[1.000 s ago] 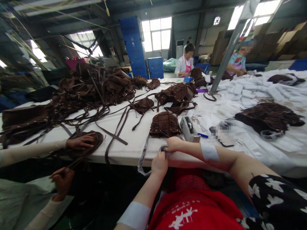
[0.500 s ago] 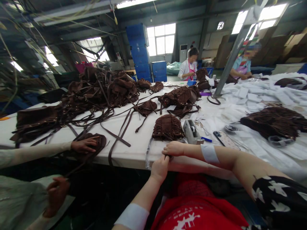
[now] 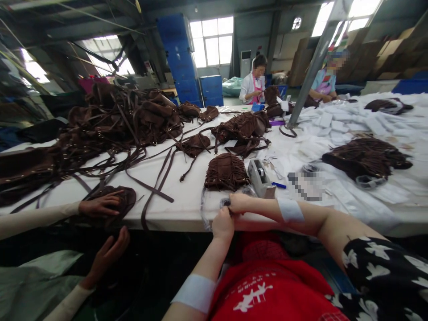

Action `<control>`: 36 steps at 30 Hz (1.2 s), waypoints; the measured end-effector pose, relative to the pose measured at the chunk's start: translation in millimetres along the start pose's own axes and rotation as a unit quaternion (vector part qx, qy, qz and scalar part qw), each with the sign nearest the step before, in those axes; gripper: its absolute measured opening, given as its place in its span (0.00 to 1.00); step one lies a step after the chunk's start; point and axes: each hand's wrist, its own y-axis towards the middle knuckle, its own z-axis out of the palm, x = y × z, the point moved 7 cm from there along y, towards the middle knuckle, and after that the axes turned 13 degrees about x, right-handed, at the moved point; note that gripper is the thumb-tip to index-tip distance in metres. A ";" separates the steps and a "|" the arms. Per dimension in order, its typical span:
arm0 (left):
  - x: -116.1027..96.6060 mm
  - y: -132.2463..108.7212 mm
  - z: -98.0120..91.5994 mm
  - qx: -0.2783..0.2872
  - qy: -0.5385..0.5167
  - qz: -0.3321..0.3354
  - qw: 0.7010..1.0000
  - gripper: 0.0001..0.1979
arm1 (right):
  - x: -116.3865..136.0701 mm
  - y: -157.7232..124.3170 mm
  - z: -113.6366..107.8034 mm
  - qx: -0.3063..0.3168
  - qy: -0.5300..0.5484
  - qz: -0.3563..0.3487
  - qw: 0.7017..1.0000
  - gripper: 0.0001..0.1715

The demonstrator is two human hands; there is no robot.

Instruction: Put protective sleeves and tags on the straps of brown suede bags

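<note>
My left hand (image 3: 223,224) and my right hand (image 3: 237,204) meet at the table's front edge. Their fingers are closed on a dark strap (image 3: 225,203) with what looks like clear plastic around it; the fingers hide most of it. Just beyond them lies a brown fringed bag (image 3: 226,173), flap side up. A plastic-wrapped length (image 3: 203,207) runs from the bag's left side down to the table edge. Right of the bag stands a grey tape dispenser (image 3: 261,179), close behind my right hand.
A co-worker's hand (image 3: 100,203) rests on a brown piece at the left; their other hand (image 3: 112,254) is lower. Brown bags and straps (image 3: 127,120) heap up behind. A blue pen (image 3: 278,185), white packing sheets (image 3: 351,120) and a metal post (image 3: 310,67) are right.
My view has swung slightly, shifting things left and up. My hands stay together, with more of the dark strap showing between them. The co-worker's lower hand has risen and opened.
</note>
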 end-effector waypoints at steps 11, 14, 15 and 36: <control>10.7 -10.1 -25.7 -0.024 0.071 0.145 0.987 0.15 | 20.7 -2.5 -9.0 -0.005 -0.097 -0.205 0.974 0.15; 9.2 -4.6 -26.0 -0.033 0.078 0.137 0.987 0.11 | 17.0 -0.6 -15.4 -0.040 -0.058 -0.171 0.983 0.20; 7.4 -2.3 -24.3 -0.038 0.077 0.125 0.988 0.12 | 10.3 2.1 -16.5 -0.041 -0.026 -0.124 0.991 0.25; 10.7 -0.2 -25.1 -0.073 0.114 0.223 0.965 0.11 | 17.5 1.3 -20.8 -0.035 -0.082 -0.215 0.973 0.12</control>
